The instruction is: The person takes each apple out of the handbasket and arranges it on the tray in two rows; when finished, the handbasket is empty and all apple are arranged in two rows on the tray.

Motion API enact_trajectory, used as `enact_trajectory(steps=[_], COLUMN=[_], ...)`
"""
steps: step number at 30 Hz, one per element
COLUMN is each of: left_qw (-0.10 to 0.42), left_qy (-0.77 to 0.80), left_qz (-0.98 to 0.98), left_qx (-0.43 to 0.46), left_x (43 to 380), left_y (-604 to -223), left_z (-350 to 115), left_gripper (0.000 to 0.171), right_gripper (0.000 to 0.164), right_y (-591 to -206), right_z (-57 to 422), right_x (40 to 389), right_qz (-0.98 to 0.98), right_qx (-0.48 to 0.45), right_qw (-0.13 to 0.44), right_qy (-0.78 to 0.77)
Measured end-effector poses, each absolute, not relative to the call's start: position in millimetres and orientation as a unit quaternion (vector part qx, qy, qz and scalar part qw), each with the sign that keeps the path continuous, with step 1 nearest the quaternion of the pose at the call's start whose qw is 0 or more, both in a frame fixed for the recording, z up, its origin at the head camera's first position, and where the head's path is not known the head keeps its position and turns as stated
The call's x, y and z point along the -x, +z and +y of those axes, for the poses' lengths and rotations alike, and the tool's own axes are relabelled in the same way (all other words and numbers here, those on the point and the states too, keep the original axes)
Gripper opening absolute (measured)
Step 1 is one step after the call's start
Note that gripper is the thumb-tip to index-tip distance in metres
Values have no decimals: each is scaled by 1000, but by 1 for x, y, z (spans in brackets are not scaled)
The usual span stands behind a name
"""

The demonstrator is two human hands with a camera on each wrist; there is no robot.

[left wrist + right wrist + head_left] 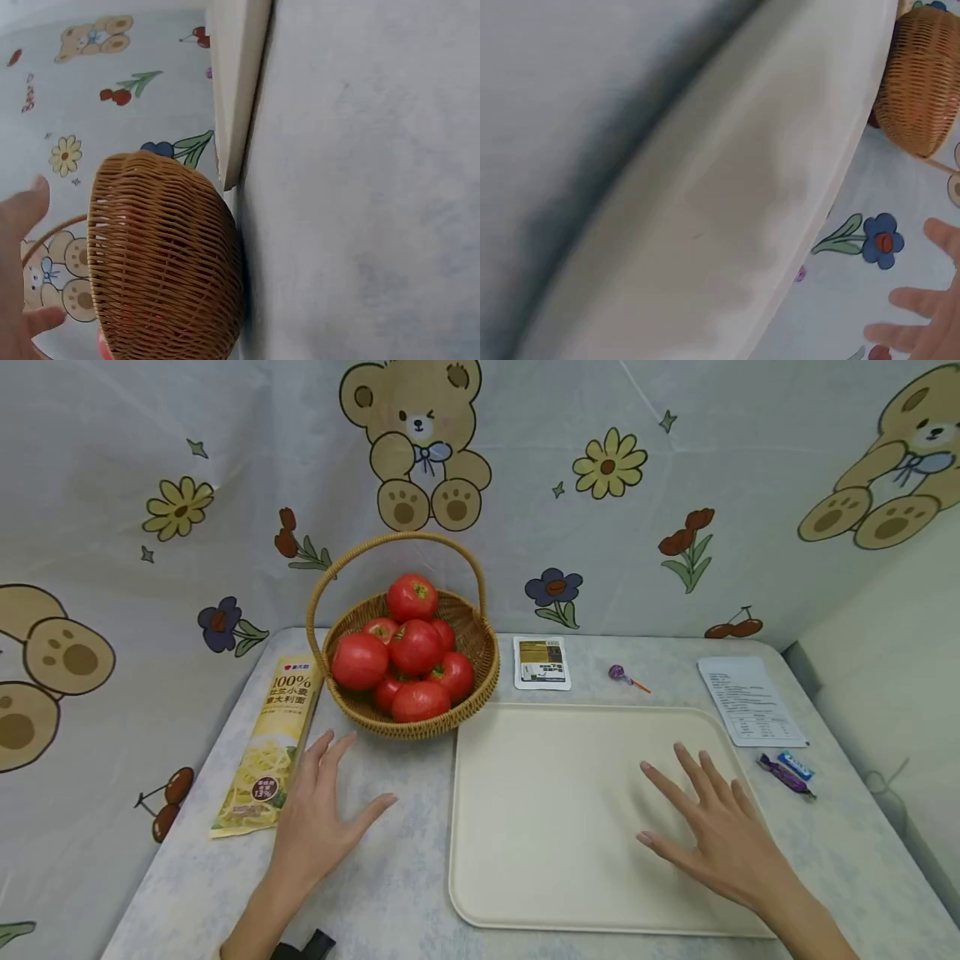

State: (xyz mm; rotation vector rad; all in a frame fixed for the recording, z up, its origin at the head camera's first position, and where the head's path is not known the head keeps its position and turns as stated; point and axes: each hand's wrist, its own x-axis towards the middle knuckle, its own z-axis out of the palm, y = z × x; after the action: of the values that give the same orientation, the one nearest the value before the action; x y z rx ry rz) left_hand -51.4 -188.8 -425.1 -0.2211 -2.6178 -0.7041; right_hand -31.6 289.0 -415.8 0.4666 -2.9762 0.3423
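Nearest, at the bottom edge by the left wrist, a black object, too little in view to name. Just above, the left hand, spread with the thumb well out from the fingers, beside a long yellow pasta packet; cannot tell whether touching it. Across from there, the right hand, also spread, fingers fanned apart over the right part of a cream tray, raised clear of it in the right wrist view. Under the tray and packet, a pale mottled table. Just off the tray's right edge, a purple candy and a blue candy, close together. Farther back, between packet and tray, a wicker basket with a tall arched handle, overlapping the tray's far left corner in the head view and heaped with red tomatoes. Behind the tray, from left to right, a small flat sachet, a purple lollipop with an orange stick, and a white printed pouch. Farthest, a grey-white backdrop cloth printed with bears, flowers and cherries.
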Motion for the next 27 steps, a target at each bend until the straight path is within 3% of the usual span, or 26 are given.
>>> enact_trajectory(steps=[5,11,27], left_qw=[229,248,285], left_qy=[-369,-428,-470], left_qz=[-899,-868,-834], left_qx=[63,43,51], left_x=[73,99,135], left_y=[-427,-440,-464], left_z=[-191,-190,-183], left_gripper=[94,81,66], right_gripper=[80,72,52], right_y=[-400,-382,-369], right_z=[270,240,146], right_x=[51,85,182], right_qz=[-956,-919,-847], right_qx=[-234,-319,-414], right_qw=[71,71,67], right_qy=[162,220,327])
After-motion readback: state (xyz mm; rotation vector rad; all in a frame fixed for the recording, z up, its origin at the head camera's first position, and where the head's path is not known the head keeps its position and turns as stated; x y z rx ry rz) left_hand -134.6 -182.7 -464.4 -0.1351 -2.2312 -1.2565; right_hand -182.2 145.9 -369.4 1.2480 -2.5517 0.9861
